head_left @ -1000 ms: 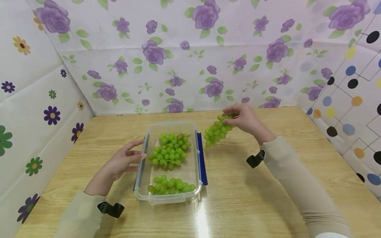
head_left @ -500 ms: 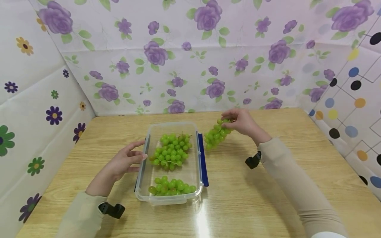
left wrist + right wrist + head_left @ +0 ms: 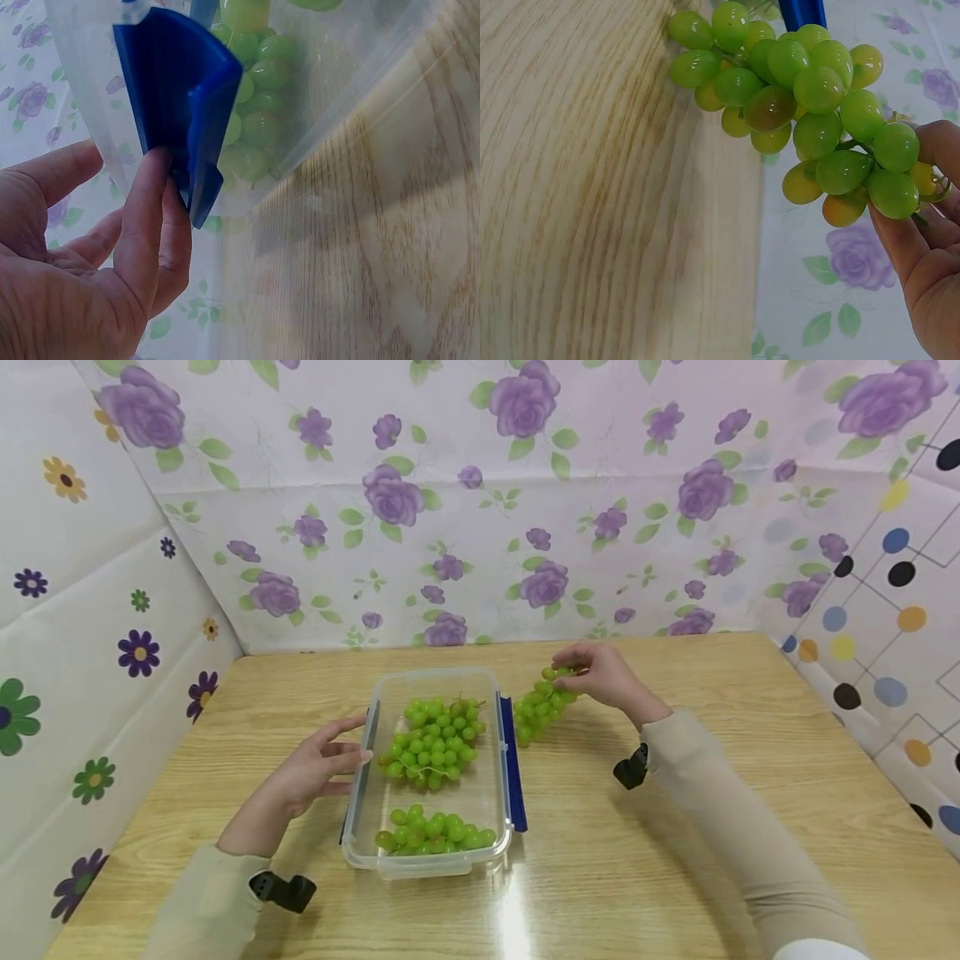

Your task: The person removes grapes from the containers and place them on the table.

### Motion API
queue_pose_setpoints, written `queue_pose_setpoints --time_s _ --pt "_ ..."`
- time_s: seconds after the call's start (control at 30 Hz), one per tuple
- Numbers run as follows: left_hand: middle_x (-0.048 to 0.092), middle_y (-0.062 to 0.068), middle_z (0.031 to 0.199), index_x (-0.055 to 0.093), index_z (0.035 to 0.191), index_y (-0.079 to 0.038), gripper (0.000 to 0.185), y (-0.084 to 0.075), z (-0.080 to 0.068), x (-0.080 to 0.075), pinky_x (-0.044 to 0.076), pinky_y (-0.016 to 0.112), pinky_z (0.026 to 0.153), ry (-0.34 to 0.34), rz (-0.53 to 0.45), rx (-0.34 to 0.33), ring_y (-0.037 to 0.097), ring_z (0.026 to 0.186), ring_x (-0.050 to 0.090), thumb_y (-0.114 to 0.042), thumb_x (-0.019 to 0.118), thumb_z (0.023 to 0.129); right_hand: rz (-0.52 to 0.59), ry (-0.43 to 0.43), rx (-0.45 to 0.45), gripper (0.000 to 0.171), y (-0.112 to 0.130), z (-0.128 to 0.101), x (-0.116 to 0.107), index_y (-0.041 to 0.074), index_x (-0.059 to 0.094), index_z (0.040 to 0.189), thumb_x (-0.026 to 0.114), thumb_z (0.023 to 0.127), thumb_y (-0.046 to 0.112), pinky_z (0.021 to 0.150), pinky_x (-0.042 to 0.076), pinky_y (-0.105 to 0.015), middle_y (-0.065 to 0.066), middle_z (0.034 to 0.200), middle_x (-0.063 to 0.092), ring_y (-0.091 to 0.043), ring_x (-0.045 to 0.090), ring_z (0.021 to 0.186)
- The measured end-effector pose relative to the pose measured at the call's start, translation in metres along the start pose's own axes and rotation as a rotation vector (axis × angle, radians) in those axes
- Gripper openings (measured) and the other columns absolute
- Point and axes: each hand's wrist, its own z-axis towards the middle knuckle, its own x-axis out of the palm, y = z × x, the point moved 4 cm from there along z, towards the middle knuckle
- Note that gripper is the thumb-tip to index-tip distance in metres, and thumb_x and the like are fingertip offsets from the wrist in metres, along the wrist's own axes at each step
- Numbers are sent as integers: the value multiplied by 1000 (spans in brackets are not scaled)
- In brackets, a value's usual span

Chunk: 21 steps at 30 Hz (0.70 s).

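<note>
Green grapes [image 3: 542, 703] hang in a bunch from my right hand [image 3: 603, 675], just right of the plastic container. Thumb and fingers pinch the bunch at its stem end; in the right wrist view, the grapes [image 3: 810, 97] slant away from the fingertips. My left hand [image 3: 318, 764] rests at the container's left side, its fingers loosely spread. The left wrist view has fingertips at the blue side flap [image 3: 176, 97]. Inside the clear lidless container [image 3: 431, 863] lie a larger grape cluster [image 3: 431, 743] in the middle and a smaller grape cluster [image 3: 433, 832] at the near end.
A blue flap [image 3: 513, 764] stands folded out along the container's right side. The wooden table [image 3: 637, 860] ends at a flower-printed back wall [image 3: 450, 527], with patterned sheets on both sides. Black cameras sit on both wrists.
My right hand has lowered slightly and moved a little left with the grape bunch, bringing it nearer the container's right flap. The left hand has stayed at the container.
</note>
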Motion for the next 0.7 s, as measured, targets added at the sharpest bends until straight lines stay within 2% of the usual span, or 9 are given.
queue_pose_setpoints --time_s 0.17,0.4,0.7 --pt "33 26 138 17 153 -16 71 0 1 0 51 42 88 -10 7 -10 24 109 54 -25 58 95 4 0 -3 32 -6 2 1 -1 65 114 71 85 10 89 49 -44 -18 114 64 -30 60 104" --pt "39 21 130 18 153 -16 71 -1 1 0 52 42 87 -14 10 -6 21 104 55 -24 58 95 10 12 18 29 -13 2 2 0 65 113 69 87 10 88 50 -43 -17 114 64 -30 59 105" --pt "39 22 130 18 153 -16 71 0 0 0 51 44 89 -7 13 6 21 106 54 -25 58 95 -11 24 6 29 -22 1 2 -1 64 115 68 88 9 89 49 -45 -19 116 62 -32 57 107"
